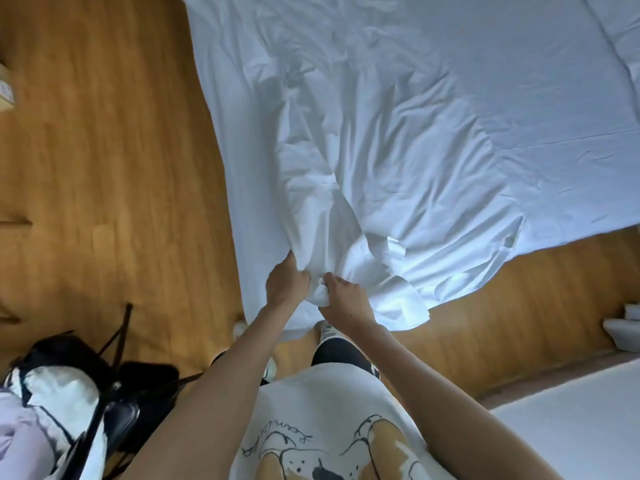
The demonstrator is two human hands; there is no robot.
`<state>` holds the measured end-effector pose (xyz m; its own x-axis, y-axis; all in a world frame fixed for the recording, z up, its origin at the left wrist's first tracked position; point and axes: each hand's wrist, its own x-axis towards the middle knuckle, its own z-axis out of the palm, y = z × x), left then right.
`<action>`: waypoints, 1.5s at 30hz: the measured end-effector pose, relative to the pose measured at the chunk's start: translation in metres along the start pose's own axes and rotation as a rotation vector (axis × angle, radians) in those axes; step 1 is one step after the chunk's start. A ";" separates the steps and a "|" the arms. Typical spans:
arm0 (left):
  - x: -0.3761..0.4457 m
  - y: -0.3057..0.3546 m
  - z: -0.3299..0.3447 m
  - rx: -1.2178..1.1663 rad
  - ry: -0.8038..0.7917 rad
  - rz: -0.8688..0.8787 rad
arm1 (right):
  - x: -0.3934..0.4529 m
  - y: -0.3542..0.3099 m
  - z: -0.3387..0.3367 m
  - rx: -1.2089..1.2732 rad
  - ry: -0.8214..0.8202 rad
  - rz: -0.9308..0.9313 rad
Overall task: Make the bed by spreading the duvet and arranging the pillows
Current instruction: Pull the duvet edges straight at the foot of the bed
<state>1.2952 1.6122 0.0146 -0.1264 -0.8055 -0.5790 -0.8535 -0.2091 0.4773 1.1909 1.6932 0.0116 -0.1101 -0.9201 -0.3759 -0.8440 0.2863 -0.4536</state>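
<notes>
Duvet (398,161) spread over bed, corner bunched near floor. Left hand (286,285) and right hand (344,296) both gripping that corner tight. Could slip sideways if tugged unevenly.

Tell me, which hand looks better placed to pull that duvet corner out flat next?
Probably the right hand: it pinches the bunched corner of the duvet beside the loose flap. The left hand grips the side edge.

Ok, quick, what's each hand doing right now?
Left hand: closed, gripping the duvet corner.
Right hand: closed, gripping the same bunched corner.
</notes>
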 end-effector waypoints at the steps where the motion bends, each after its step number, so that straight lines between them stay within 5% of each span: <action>1: -0.002 -0.011 -0.005 -0.003 -0.006 -0.002 | -0.004 -0.010 0.008 0.012 0.003 0.008; 16: 0.008 -0.205 -0.146 -0.127 -0.062 0.018 | -0.003 -0.235 0.133 0.083 0.024 0.089; 27: 0.015 -0.254 -0.104 0.218 -0.404 -0.191 | -0.022 -0.224 0.193 -0.198 -0.351 0.214; 45: 0.050 -0.231 -0.133 0.364 -0.346 -0.150 | 0.040 -0.152 0.142 -0.088 -0.360 0.306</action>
<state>1.5531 1.5466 -0.0364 -0.0966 -0.5383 -0.8372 -0.9878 -0.0517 0.1472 1.3891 1.6506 -0.0496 -0.1843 -0.6419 -0.7443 -0.8440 0.4914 -0.2148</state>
